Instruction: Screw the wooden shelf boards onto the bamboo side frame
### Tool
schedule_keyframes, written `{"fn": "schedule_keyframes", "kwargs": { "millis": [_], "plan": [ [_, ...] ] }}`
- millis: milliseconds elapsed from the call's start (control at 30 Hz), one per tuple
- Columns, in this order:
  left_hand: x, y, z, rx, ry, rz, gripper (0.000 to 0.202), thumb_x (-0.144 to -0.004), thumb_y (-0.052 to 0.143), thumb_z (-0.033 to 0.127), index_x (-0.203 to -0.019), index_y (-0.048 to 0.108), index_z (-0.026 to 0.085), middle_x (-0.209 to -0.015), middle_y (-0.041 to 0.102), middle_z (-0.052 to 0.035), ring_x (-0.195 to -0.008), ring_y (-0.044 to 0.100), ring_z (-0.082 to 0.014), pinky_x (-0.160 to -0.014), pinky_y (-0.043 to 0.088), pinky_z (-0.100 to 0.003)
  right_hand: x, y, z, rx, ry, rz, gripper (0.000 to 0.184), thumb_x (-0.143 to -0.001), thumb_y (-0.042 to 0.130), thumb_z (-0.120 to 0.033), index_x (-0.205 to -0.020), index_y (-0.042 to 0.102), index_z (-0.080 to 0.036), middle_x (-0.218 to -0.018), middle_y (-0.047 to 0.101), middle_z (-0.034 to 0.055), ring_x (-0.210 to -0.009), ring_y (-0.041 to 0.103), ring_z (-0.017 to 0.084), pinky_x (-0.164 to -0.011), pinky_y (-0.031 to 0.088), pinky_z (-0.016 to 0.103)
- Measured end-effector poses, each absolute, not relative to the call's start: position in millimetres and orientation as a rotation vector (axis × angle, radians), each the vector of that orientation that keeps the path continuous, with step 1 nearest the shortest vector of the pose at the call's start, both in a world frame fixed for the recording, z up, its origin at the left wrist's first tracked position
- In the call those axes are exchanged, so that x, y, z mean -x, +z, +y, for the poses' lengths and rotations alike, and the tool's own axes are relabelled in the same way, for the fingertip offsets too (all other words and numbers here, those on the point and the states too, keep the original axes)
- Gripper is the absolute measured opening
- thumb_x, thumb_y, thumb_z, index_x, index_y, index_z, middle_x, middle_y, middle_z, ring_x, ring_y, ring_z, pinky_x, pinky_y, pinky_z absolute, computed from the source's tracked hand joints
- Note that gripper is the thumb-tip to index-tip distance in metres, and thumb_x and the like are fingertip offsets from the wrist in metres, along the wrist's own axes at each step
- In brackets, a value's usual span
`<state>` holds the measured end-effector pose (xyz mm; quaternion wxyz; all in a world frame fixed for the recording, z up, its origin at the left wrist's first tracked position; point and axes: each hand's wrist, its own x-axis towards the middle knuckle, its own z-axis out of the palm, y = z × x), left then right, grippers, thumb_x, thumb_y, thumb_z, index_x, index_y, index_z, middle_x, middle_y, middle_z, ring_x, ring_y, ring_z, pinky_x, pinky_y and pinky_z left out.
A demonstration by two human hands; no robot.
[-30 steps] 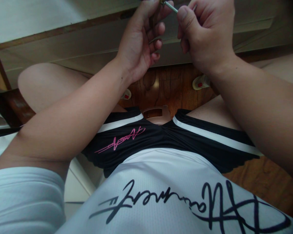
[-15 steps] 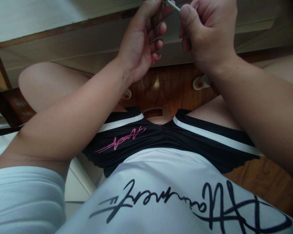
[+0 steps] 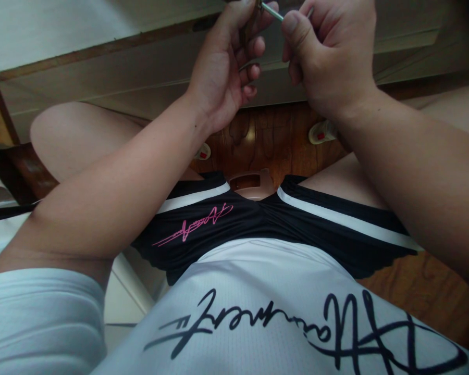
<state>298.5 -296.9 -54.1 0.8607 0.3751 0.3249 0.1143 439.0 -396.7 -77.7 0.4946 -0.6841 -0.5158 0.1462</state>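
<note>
Closely, left hand [image 3: 222,67], right hand [image 3: 330,57] pinching rod [image 3: 272,11]

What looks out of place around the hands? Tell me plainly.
Nothing stands out. The right hand pinches a thin metal rod that points toward the left hand; the picture's top edge hides where they meet. Nothing spilled or broken shows.

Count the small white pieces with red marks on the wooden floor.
2. One white piece lies below the left hand; the second white piece lies below the right hand, partly hidden. Others may be out of sight.
</note>
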Motion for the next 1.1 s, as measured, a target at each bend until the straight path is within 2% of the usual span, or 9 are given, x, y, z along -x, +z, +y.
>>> {"fn": "schedule_keyframes", "kwargs": {
  "millis": [167, 433, 567, 767, 967, 1100],
  "plan": [
    [-297.1, -51.6, -298.2, -0.794, 0.233, 0.691, 0.037, -0.101, 0.035, 0.039, -0.105, 0.062, 0.015, -0.074, 0.048, 0.0042, -0.052, 0.047, -0.0050, -0.047, 0.028, -0.018, -441.9, -78.6, -398.3, 1.697, 0.331, -1.299, 0.045, -0.099, 0.054, -0.041, -0.067, 0.070, -0.012, -0.051, 0.052, -0.0019, -0.046, 0.046, 0.007, -0.052, 0.027, 0.022],
    [-298.9, -50.3, -298.7, -0.781, 0.240, 0.705, 0.036, -0.101, 0.036, 0.039, -0.104, 0.062, 0.014, -0.074, 0.049, 0.0043, -0.052, 0.046, -0.0044, -0.048, 0.026, -0.018, -444.9, -81.8, -398.0, 1.718, 0.306, -1.265, 0.043, -0.096, 0.059, -0.040, -0.065, 0.069, -0.012, -0.050, 0.053, -0.0017, -0.045, 0.046, 0.007, -0.051, 0.025, 0.022],
    [-299.8, -49.7, -299.2, -0.732, 0.251, 0.762, 0.033, -0.101, 0.036, 0.038, -0.098, 0.059, 0.015, -0.073, 0.051, 0.0048, -0.051, 0.047, -0.0051, -0.048, 0.027, -0.019, -444.9, -79.4, -398.4, 1.740, 0.296, -1.301, 0.046, -0.098, 0.056, -0.042, -0.068, 0.072, -0.011, -0.050, 0.052, -0.0015, -0.044, 0.044, 0.006, -0.051, 0.024, 0.021],
    [-300.6, -50.5, -298.4, -0.707, 0.239, 0.760, 0.034, -0.100, 0.037, 0.039, -0.095, 0.060, 0.015, -0.073, 0.051, 0.0045, -0.050, 0.048, -0.0047, -0.048, 0.026, -0.018, -441.9, -76.9, -398.1, 1.728, 0.322, -1.313, 0.042, -0.097, 0.057, -0.036, -0.067, 0.071, -0.011, -0.050, 0.054, -0.0013, -0.045, 0.045, 0.006, -0.051, 0.025, 0.020],
    [-300.2, -51.0, -298.4, -0.702, 0.238, 0.745, 0.032, -0.100, 0.036, 0.038, -0.095, 0.059, 0.015, -0.073, 0.051, 0.0046, -0.050, 0.047, -0.0052, -0.048, 0.026, -0.019, -443.5, -79.9, -398.6, 1.713, 0.311, -1.301, 0.047, -0.096, 0.058, -0.044, -0.065, 0.070, -0.011, -0.050, 0.052, -0.0015, -0.044, 0.045, 0.006, -0.050, 0.025, 0.021],
    [-299.8, -51.0, -298.4, -0.699, 0.238, 0.735, 0.032, -0.100, 0.037, 0.038, -0.096, 0.059, 0.015, -0.072, 0.052, 0.0051, -0.051, 0.048, -0.0049, -0.048, 0.026, -0.018, -445.3, -81.1, -397.7, 1.730, 0.284, -1.259, 0.044, -0.096, 0.059, -0.038, -0.063, 0.069, -0.012, -0.050, 0.052, -0.0021, -0.044, 0.043, 0.006, -0.050, 0.025, 0.022]
  ]
}}
